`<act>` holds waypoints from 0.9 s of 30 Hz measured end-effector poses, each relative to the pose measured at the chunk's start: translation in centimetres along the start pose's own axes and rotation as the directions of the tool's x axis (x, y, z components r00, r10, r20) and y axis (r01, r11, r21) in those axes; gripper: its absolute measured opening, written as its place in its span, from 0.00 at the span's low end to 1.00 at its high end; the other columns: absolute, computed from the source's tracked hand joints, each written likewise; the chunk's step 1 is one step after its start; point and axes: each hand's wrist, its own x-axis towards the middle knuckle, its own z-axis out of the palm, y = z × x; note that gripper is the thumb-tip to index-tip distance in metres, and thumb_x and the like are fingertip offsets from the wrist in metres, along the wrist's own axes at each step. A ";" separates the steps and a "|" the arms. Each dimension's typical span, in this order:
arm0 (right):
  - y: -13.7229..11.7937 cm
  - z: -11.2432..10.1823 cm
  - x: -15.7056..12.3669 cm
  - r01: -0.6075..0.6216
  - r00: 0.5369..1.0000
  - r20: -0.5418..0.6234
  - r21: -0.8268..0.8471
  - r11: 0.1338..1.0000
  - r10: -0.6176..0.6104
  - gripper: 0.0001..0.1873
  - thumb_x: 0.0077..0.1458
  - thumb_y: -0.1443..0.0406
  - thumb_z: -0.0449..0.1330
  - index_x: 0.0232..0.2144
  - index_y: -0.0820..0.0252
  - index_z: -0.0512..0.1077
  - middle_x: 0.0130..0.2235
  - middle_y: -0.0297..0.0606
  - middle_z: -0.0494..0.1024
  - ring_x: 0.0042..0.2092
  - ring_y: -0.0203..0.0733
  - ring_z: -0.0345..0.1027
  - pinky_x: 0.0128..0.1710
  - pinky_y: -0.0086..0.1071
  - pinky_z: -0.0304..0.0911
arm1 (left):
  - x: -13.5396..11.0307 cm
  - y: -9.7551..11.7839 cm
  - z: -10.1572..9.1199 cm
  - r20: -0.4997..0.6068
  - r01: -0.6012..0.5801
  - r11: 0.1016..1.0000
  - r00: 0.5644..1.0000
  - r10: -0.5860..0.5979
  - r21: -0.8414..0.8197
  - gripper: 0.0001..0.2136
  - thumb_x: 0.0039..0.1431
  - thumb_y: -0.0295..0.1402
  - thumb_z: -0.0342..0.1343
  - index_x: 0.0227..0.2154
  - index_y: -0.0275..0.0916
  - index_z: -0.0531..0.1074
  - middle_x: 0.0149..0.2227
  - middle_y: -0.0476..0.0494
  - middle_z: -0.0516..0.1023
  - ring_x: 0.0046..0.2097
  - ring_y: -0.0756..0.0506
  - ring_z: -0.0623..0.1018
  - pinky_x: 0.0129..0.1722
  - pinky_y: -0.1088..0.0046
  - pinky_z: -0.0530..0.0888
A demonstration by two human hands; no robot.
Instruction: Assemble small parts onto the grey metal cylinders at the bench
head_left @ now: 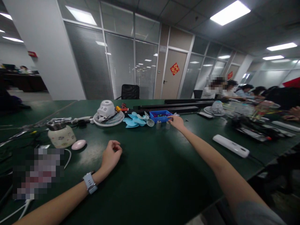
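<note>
My left hand [110, 155] rests on the dark green table [150, 175], fingers curled loosely into a fist with nothing seen in them; a watch sits on that wrist. My right arm stretches far forward and my right hand [176, 121] reaches the corner of a small blue tray [160, 116] holding small parts. Its fingers are bent at the tray's edge; whether they grip anything is too small to tell. Two small grey cylinders [163, 125] stand just left of that hand. Light blue fan blades [137, 120] lie left of the tray.
A white fan motor on a round grille [108, 114] sits at the back left. A cream pot [61, 135] and a pink oval object [78, 144] lie at left. A white power strip [231, 146] lies at right. Several people sit at the far right.
</note>
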 end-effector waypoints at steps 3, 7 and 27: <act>0.2 0.2 0.0 -0.007 1.000 0.023 0.001 1.000 0.007 0.14 0.55 0.65 0.60 0.44 0.54 0.77 0.39 0.38 0.82 0.46 0.46 0.74 0.47 0.34 0.66 | 0.1 -0.2 0.0 0.012 0.004 1.000 1.000 -0.004 0.008 0.12 0.45 0.31 0.51 0.36 0.42 0.62 0.30 0.50 0.74 0.34 0.44 0.76 0.35 0.69 0.69; 0.4 0.2 -0.1 -0.008 0.999 0.038 0.015 1.000 0.008 0.13 0.55 0.64 0.60 0.43 0.52 0.78 0.39 0.36 0.82 0.46 0.44 0.74 0.47 0.33 0.66 | 0.1 -0.4 0.0 0.013 -0.012 1.000 1.000 0.012 0.005 0.12 0.45 0.31 0.51 0.36 0.43 0.62 0.30 0.50 0.74 0.34 0.44 0.76 0.36 0.68 0.69; -1.2 0.2 0.0 0.145 0.989 -0.003 -0.111 0.983 -0.146 0.20 0.58 0.54 0.56 0.50 0.54 0.75 0.50 0.43 0.77 0.53 0.50 0.68 0.56 0.43 0.55 | 0.1 -0.2 0.0 0.014 -0.015 1.000 1.000 0.015 0.005 0.13 0.44 0.31 0.51 0.36 0.42 0.63 0.30 0.50 0.74 0.34 0.44 0.76 0.35 0.69 0.69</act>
